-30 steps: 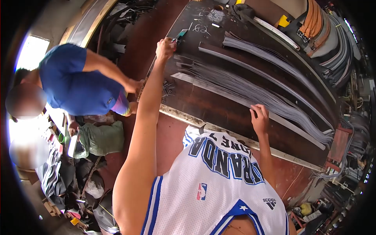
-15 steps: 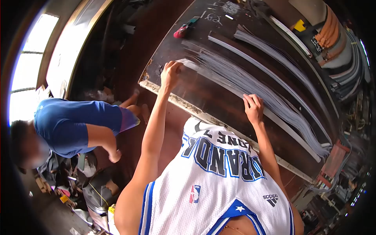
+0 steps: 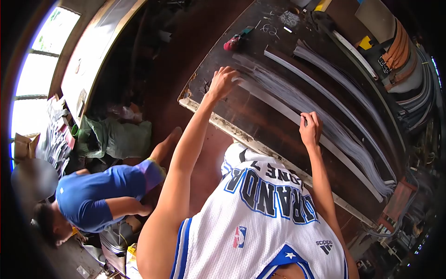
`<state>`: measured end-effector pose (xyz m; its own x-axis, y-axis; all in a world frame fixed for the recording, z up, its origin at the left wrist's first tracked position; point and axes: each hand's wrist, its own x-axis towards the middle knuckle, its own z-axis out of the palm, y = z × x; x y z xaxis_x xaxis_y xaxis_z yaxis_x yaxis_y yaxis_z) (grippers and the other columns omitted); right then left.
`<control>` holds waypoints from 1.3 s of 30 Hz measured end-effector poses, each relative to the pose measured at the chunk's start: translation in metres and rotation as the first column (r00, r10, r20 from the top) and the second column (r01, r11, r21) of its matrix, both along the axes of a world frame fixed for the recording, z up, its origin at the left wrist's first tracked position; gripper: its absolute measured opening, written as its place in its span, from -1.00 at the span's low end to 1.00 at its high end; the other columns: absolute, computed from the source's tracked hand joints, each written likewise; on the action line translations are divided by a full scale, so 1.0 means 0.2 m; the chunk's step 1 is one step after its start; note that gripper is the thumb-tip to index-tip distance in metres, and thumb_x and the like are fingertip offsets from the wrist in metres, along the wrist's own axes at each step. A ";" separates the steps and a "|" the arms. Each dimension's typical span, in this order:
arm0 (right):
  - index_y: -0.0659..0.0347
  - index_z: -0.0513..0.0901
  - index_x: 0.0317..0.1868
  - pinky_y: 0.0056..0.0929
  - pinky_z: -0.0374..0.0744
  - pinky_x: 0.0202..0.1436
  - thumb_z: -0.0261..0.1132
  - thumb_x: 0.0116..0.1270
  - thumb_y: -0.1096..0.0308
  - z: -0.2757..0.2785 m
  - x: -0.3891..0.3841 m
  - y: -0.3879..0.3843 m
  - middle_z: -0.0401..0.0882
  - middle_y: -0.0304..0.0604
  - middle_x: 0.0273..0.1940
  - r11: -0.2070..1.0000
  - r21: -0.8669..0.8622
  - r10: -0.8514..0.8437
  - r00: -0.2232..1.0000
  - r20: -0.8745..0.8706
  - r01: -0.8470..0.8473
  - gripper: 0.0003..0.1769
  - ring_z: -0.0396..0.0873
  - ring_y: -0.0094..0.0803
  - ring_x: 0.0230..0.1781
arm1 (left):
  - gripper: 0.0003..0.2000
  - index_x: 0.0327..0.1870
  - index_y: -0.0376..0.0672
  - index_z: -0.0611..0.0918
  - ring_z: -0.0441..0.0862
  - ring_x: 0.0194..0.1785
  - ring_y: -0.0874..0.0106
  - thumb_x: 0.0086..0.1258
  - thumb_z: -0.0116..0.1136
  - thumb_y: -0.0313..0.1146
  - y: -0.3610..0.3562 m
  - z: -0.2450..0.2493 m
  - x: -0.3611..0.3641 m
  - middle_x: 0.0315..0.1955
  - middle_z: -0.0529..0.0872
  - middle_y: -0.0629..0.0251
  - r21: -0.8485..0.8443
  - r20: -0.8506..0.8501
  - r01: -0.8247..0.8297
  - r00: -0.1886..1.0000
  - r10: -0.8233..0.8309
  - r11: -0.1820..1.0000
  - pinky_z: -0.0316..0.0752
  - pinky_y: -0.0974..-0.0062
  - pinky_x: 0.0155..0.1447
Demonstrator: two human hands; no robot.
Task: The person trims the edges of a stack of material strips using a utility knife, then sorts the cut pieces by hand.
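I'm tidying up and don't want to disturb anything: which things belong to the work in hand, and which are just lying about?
In the work:
- pale strip, left hand and right hand at it
- table beneath
- grey bundle alongside, probably

Apparently lying about:
- red tool
- chalk
- orange belts
- green bag

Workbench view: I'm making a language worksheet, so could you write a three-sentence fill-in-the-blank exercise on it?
The wearer's jersey is mainly ____. The other person wears a ____ shirt. At the pale strip, the ____ hand is nearer the red-and-green tool than the other hand.

white; blue; left
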<state>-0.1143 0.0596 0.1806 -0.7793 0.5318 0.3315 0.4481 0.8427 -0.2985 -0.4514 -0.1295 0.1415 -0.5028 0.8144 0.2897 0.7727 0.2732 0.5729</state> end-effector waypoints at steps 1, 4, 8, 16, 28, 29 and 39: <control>0.16 0.69 -0.21 -0.15 0.48 -0.05 0.37 0.25 0.46 0.00 0.00 0.00 0.56 -0.18 -0.24 1.000 0.014 -0.019 1.000 0.024 0.019 -0.90 0.57 -0.15 -0.17 | -0.81 -0.17 0.00 0.76 0.56 0.06 0.19 0.31 0.32 -0.16 0.03 -0.01 -0.01 -0.19 0.68 0.30 0.005 0.037 -0.002 0.999 0.002 1.000 0.47 0.16 0.09; 0.18 0.68 -0.22 -0.15 0.48 -0.04 0.36 0.26 0.45 0.00 -0.01 0.00 0.56 -0.16 -0.25 1.000 -0.023 -0.018 1.000 0.021 0.019 -0.91 0.57 -0.12 -0.17 | -0.78 -0.28 -0.06 0.74 0.61 -0.04 0.13 0.34 0.28 -0.12 0.11 -0.03 -0.07 -0.30 0.67 0.25 -0.066 0.095 -0.013 0.995 0.019 0.998 0.48 0.11 0.01; 0.21 0.69 -0.18 -0.16 0.47 -0.03 0.37 0.26 0.42 0.01 -0.04 -0.03 0.54 -0.13 -0.26 0.998 -0.065 -0.003 0.998 0.064 0.007 -0.87 0.56 -0.10 -0.17 | -0.77 -0.28 -0.12 0.74 0.67 -0.21 0.09 0.36 0.27 -0.14 0.18 -0.02 -0.12 -0.40 0.69 0.16 -0.121 0.122 0.030 0.992 -0.015 0.992 0.55 0.13 -0.10; 0.23 0.71 -0.04 -0.17 0.44 0.01 0.44 0.23 0.28 0.05 -0.11 -0.12 0.48 -0.12 -0.20 0.996 -0.056 0.077 0.990 0.118 -0.071 -0.68 0.52 -0.13 -0.14 | -0.75 -0.22 -0.11 0.74 0.72 -0.11 0.13 0.31 0.29 -0.12 0.24 0.02 -0.18 -0.28 0.77 0.18 -0.247 0.248 0.106 0.968 -0.043 0.963 0.56 0.19 -0.03; 0.20 0.69 -0.05 -0.17 0.44 -0.03 0.41 0.25 0.30 0.01 -0.15 -0.07 0.44 -0.15 -0.22 0.979 0.102 0.156 0.970 0.185 -0.177 -0.71 0.49 -0.17 -0.17 | -0.88 -0.26 -0.05 0.69 0.64 -0.06 0.17 0.27 0.26 -0.27 0.02 -0.01 -0.07 -0.26 0.68 0.27 0.001 0.030 0.003 1.000 -0.003 1.000 0.51 0.16 -0.01; 0.19 0.67 -0.06 -0.16 0.44 -0.03 0.38 0.27 0.32 -0.02 -0.15 -0.06 0.45 -0.14 -0.21 0.975 0.129 0.155 0.971 0.181 -0.180 -0.74 0.49 -0.17 -0.17 | -0.89 -0.24 -0.05 0.68 0.61 -0.04 0.17 0.27 0.25 -0.29 -0.01 0.01 -0.03 -0.25 0.65 0.27 0.090 -0.052 -0.072 0.996 0.076 0.993 0.49 0.14 0.00; 0.22 0.58 -0.23 -0.09 0.42 -0.01 0.18 0.41 0.35 0.03 -0.20 -0.06 0.47 -0.08 -0.19 0.984 0.102 0.122 0.964 0.234 -0.149 -0.88 0.49 -0.10 -0.16 | -0.84 -0.13 -0.12 0.70 0.67 -0.14 0.12 0.30 0.19 -0.52 -0.01 0.11 0.39 -0.21 0.64 0.14 0.312 0.296 -0.396 0.904 0.308 0.863 0.60 0.23 -0.08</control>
